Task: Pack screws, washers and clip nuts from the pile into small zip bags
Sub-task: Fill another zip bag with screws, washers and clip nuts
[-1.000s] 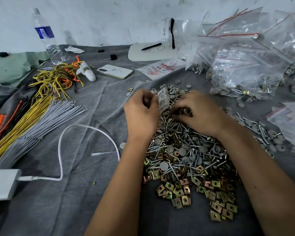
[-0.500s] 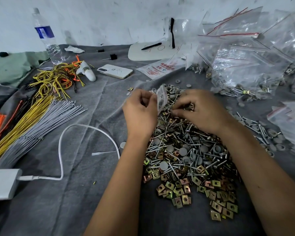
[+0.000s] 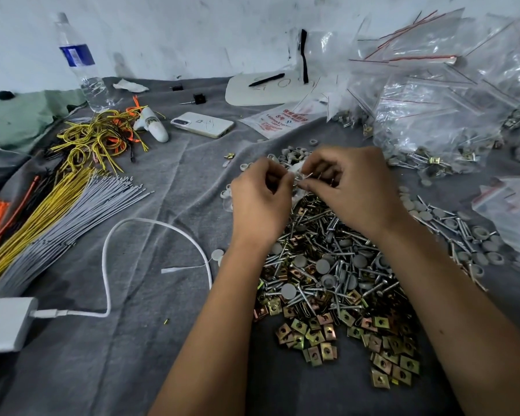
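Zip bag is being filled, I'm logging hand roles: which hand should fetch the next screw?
Probably the right hand: it pinches a screw directly above the pile, while the left hand grips the bag.

A scuffed, whitewashed wall [image 3: 192, 34] rises behind the work surface — a wrinkled dark grey cloth [image 3: 168, 187] spread flat, evenly and softly lit.

Beside my phone [image 3: 202, 125] lies a white packet [image 3: 278, 120] with red print; I can read "140mmX1" and "100" on it, the characters above too blurred. The water bottle [image 3: 81, 65] label [image 3: 76, 55] beyond is unreadable.
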Demonstrator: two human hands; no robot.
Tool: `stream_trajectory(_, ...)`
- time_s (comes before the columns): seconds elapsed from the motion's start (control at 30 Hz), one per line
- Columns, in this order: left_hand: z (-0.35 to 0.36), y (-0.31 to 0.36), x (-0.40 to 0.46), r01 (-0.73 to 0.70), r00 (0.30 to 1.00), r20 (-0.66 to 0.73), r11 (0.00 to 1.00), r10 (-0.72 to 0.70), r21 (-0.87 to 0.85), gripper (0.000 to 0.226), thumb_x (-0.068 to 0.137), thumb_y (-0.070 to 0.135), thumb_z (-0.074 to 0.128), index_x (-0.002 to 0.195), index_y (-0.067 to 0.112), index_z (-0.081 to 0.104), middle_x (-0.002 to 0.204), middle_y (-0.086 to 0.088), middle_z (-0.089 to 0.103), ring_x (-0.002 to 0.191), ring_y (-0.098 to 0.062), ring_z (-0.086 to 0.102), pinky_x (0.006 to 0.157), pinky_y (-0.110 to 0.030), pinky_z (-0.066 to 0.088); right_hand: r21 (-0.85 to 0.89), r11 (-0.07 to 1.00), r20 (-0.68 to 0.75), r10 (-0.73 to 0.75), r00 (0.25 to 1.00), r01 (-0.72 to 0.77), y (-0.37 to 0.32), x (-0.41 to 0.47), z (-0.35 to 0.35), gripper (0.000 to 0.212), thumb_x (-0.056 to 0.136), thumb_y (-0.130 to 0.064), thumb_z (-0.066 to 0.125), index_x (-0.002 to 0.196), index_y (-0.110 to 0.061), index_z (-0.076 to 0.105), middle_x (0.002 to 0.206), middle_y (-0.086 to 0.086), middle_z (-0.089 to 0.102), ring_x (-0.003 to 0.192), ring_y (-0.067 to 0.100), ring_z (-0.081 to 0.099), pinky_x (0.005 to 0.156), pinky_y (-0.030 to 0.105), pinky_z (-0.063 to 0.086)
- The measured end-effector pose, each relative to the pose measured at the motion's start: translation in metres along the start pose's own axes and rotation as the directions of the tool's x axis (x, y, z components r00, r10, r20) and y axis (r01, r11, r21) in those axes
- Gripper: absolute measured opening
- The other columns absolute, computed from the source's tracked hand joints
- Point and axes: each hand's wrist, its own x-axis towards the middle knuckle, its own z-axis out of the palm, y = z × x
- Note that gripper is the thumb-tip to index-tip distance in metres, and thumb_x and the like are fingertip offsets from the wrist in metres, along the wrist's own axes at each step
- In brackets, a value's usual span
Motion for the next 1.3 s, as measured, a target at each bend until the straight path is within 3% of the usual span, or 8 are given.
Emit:
stream_trajectory(0.33,-0.001,-0.004,0.004,0.079,0.995,-0.054,0.996,-0.081,-0.030,0.023,0.095,0.014,0.071,0.077,0.025,0.063,0.063,0.010,0.059,0.054,-0.004,0.052,0.053,-0.023,0.042,0.117,0.992,-0.083,0.047,0.995,-0.037,0.002,-0.003,-0.011,0.016,0.079,-0.010,0.086,0.089,-0.013,0.073,0.085,-0.007,0.074,0.077,0.004,0.072,0.075,0.026,0.061)
stream_trajectory(0.67,-0.003,-0.002,0.001,-0.040,0.997,-0.067,0.999,0.042,0.037,0.014,0.095,0.013,0.070,0.082,0.016,0.065,0.066,0.008,0.062,0.057,-0.007,0.056,0.054,-0.023,0.046,-0.150,0.979,-0.047,-0.145,0.988,0.137,0.000,0.006,-0.003,0.014,0.081,-0.008,0.084,0.087,-0.015,0.074,0.078,-0.008,0.071,0.069,-0.005,0.064,0.064,0.012,0.052)
stream_trajectory(0.77,-0.002,0.000,0.001,-0.066,0.995,-0.080,0.998,0.067,0.015,0.012,0.095,0.012,0.071,0.084,0.015,0.066,0.069,0.006,0.064,0.059,-0.007,0.057,0.056,-0.021,0.045,-0.095,0.989,-0.045,-0.115,0.992,0.111,-0.001,0.004,-0.001,0.014,0.080,-0.016,0.086,0.089,-0.017,0.075,0.081,-0.007,0.073,0.071,0.000,0.068,0.063,0.024,0.057)
stream_trajectory(0.9,-0.004,-0.001,0.003,0.035,0.991,-0.128,0.998,-0.042,-0.058,0.014,0.096,0.011,0.069,0.084,0.015,0.066,0.064,0.008,0.056,0.055,-0.003,0.047,0.053,-0.018,0.038,0.034,0.999,-0.063,-0.010,0.998,0.012,0.001,0.001,-0.007,0.016,0.082,-0.023,0.084,0.095,-0.017,0.075,0.088,-0.008,0.074,0.074,0.005,0.071,0.066,0.030,0.062)
stream_trajectory(1.0,-0.006,0.002,0.003,0.085,0.976,-0.186,0.985,-0.112,-0.149,0.013,0.097,0.010,0.067,0.084,0.012,0.066,0.063,0.009,0.057,0.053,-0.002,0.048,0.053,-0.020,0.040,-0.136,0.991,0.176,0.037,0.984,-0.013,0.010,0.002,-0.020,0.019,0.079,-0.038,0.082,0.094,-0.031,0.074,0.091,-0.015,0.066,0.088,0.004,0.063,0.084,0.038,0.058)
stream_trajectory(1.1,-0.010,0.006,0.004,0.052,0.942,-0.302,0.953,-0.146,-0.299,0.016,0.099,0.007,0.064,0.084,0.012,0.064,0.074,-0.008,0.063,0.065,-0.018,0.054,0.059,-0.032,0.045,-0.381,0.924,0.494,0.222,0.840,-0.021,0.016,0.004,-0.023,0.033,0.076,-0.057,0.079,0.103,-0.038,0.072,0.104,-0.011,0.059,0.108,0.011,0.048,0.091,0.035,0.041)
stream_trajectory(1.17,-0.013,0.006,0.005,0.006,0.885,-0.436,0.940,-0.164,-0.342,0.015,0.099,0.007,0.064,0.085,0.011,0.062,0.078,-0.014,0.063,0.069,-0.023,0.054,0.062,-0.036,0.046,-0.367,0.930,0.556,0.231,0.798,-0.014,0.016,0.005,-0.019,0.026,0.081,-0.052,0.078,0.100,-0.037,0.071,0.099,-0.015,0.059,0.109,0.008,0.045,0.087,0.031,0.037)
stream_trajectory(1.3,-0.015,0.006,0.003,-0.081,0.804,-0.586,0.958,-0.100,-0.275,0.013,0.098,0.008,0.064,0.085,0.012,0.062,0.073,-0.005,0.060,0.066,-0.014,0.053,0.060,-0.030,0.046,-0.311,0.950,0.554,0.164,0.816,0.020,0.012,0.006,-0.015,0.014,0.088,-0.035,0.078,0.081,-0.038,0.066,0.090,-0.021,0.061,0.094,0.004,0.058,0.086,0.034,0.048)
